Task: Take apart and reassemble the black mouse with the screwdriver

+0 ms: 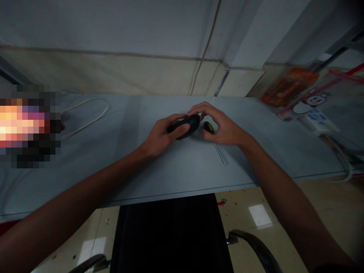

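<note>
A black computer mouse (193, 122) is gripped in my left hand (162, 136), with the thumb along its near side and the fingers over its far side. My right hand (224, 127) arches at the mouse's right end. Its index fingertip reaches the top of the mouse, while its thumb stays apart from it. Under that hand is a screwdriver with a black and yellow handle (209, 127). The screwdriver's shaft (221, 154) points toward me over the tabletop, partly hidden by my right thumb.
The grey-blue table (170, 178) runs along a tiled wall (136, 74). A white cable (93, 99) loops at left beside a blurred-out patch. At right are an orange packet (292, 85) and a white power socket block (318, 121). A black chair (173, 235) stands in front.
</note>
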{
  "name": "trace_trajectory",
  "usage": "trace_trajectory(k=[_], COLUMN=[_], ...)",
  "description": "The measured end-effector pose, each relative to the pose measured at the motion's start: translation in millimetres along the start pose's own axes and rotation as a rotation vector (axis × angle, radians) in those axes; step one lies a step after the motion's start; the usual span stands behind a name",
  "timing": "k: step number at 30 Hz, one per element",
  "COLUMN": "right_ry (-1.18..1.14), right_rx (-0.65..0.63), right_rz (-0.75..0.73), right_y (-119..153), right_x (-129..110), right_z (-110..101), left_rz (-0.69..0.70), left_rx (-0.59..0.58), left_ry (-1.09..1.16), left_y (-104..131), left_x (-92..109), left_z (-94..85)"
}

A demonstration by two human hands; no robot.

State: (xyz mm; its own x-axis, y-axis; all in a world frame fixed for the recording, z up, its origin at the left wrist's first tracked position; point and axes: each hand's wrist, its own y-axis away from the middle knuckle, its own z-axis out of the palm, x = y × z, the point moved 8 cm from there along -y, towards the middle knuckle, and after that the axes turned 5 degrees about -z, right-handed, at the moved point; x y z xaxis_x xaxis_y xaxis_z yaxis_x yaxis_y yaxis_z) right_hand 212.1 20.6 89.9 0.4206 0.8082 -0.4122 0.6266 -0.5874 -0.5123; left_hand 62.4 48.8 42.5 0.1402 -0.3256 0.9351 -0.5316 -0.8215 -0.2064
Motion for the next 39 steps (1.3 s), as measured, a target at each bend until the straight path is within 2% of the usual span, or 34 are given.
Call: trace_trajectory(k=[3, 5, 10, 15, 18, 21, 25, 29, 33, 37, 39], right_ry=[0.132, 0.227, 0.234, 0.198, 0.157, 0.171, 0.139, 0.149, 0.183, 0.168, 0.232], right_rx=[-0.014, 0.001, -0.072, -0.217, -0.290, -0.306, -0.257, -0.163, -0.065, 0.073, 0.088], right_rz=[-0.076, -0.089, -0.049, 0.083, 0.117, 0.116, 0.119, 0.156, 0.167, 0.278, 0.363], right_y=[-1.3, -1.7, -0.6, 5.6, 8.2, 7.9, 6.4, 4.9, 2.2, 7.3, 14.5], right_x=[-18.5, -22.8, -13.7, 7.5, 12.9, 12.7, 9.1, 10.6, 14.2, 30.1, 42.7], right_z=[11.1, 15.1, 14.2, 17.5, 26.1, 26.7, 13.9, 3.0, 0.5, -13.0, -18.9], left_rz=[-0.110, -0.116, -0.007, 0.242, 0.305, 0.328, 0.331, 0.339, 0.350, 0.283, 0.234], left_rx=[-0.048, -0.037, 0.008, -0.147, -0.220, -0.224, -0.206, -0.162, -0.057, 0.069, 0.098], left_ry=[0.270, 0.332, 0.187, -0.057, -0.148, -0.212, -0.299, -0.372, -0.433, -0.481, -0.516], left_y=[-1.7, -2.6, -4.2, -2.9, -2.3, -2.8, -1.3, 2.1, 1.7, -6.7, -12.5], left_x=[-9.4, -12.8, -10.1, -1.1, -8.8, -14.9, -12.8, -2.3, 4.6, -7.1, -18.2], left_z=[4.4, 4.4, -3.5, 5.3, 12.6, 14.7, 15.5, 14.4, 5.3, -13.3, -20.8])
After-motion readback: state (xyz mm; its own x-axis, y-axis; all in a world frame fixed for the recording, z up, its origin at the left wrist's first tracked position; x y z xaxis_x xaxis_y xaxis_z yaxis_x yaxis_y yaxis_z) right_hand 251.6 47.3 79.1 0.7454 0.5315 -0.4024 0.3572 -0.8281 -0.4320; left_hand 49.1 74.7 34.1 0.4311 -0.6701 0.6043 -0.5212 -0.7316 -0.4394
